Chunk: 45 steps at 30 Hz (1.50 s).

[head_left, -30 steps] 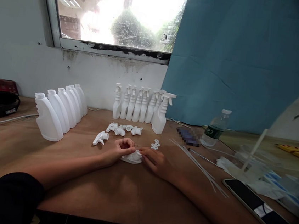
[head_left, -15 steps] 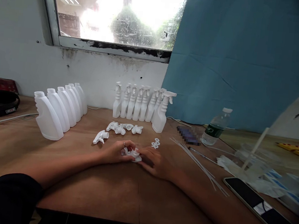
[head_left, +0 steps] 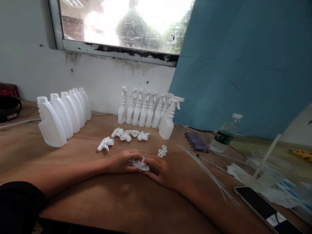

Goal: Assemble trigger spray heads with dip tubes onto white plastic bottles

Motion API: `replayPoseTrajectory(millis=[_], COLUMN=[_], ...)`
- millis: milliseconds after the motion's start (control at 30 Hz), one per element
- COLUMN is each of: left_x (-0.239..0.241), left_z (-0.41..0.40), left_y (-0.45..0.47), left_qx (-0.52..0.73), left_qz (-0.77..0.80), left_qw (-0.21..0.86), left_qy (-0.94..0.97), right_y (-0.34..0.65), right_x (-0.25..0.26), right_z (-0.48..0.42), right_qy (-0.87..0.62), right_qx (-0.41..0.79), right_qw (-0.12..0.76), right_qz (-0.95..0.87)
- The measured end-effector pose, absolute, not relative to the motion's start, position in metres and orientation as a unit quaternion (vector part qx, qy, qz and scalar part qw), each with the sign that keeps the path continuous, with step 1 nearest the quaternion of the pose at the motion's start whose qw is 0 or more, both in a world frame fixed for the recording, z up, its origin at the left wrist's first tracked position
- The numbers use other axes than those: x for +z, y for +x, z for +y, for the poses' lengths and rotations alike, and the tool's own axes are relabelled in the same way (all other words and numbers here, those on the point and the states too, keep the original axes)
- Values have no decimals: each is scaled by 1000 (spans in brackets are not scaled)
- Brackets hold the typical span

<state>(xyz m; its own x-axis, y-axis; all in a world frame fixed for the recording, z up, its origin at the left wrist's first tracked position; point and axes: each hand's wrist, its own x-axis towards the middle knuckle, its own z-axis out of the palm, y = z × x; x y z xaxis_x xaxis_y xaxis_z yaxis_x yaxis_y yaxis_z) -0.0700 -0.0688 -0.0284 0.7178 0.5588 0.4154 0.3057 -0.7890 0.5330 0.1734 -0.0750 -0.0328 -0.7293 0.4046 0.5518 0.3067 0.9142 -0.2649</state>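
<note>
Low over the middle of the table, my left hand and my right hand hold a white trigger spray head between them. Fingers of both hands close on it and cover parts of it. Just beyond my left hand lies a loose spray head, with several more spray heads in a group behind it. White ring-shaped washers lie behind my right hand.
Open white bottles stand in a row at left. Bottles with spray heads stand by the wall. Thin white tubes, a water bottle, a phone and a clear cup are at right.
The spray head has turned slightly between my hands, and my left fingers have shifted over it. Both hands stay in nearly the same place.
</note>
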Motion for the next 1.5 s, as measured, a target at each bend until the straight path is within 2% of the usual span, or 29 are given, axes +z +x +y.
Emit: replayPoseTrajectory(millis=[200, 667, 900, 1000, 1133, 1233, 1300, 1500], left_x=[-29, -28, -27, -26, -27, -27, -27, -27], left_z=[-70, -71, -78, -78, -77, -76, -76, -76], left_y=[-70, -66, -62, -61, -60, -59, -59, -59], left_qx=[279, 292, 264, 267, 288, 295, 293, 270], left_qz=[238, 219, 331, 326, 294, 287, 288, 296], left_qw=[202, 185, 199, 214, 191, 179, 180, 176], left_qy=[908, 912, 884, 881, 891, 894, 894, 899], right_y=[175, 173, 177, 184, 207, 241, 266, 312], right_x=[-36, -28, -26, -18, -2, 7, 9, 1], right_z=[-73, -78, -75, -72, -51, -26, -13, 1], right_qy=[-187, -163, -156, -172, -276, -434, -583, -698], right_qx=[106, 90, 53, 56, -19, -111, -99, -41], right_qw=[323, 331, 306, 308, 347, 237, 147, 102], right_qz=[-922, -925, -938, -934, -896, -862, -793, -707])
